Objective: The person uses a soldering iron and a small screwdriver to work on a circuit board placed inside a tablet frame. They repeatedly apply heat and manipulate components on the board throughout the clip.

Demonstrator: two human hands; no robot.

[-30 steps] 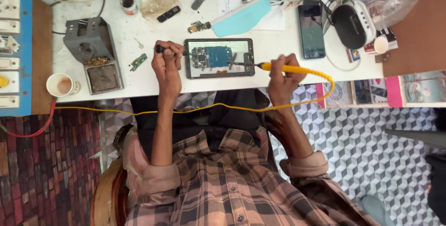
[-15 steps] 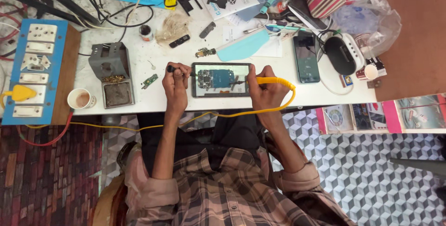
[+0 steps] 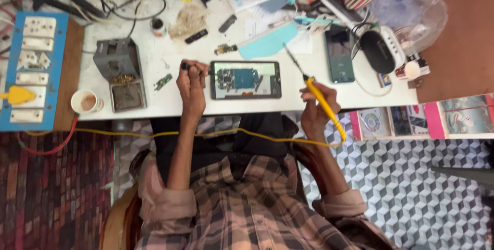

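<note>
Head view: opened phone [image 3: 245, 79] just beside left hand [image 3: 192, 81].

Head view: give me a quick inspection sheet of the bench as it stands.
Surface: white table, crowded.
Job's things: opened phone, board exposed; yellow soldering iron lifted clear of it.
Clutter: grey iron stand, cup, second phone, papers.
Grippers: left hand pinches a small dark tool beside the phone; right hand grips the iron.
Cables: yellow cord across the lap.
Surroundings: blue socket board, patterned floor.
</note>
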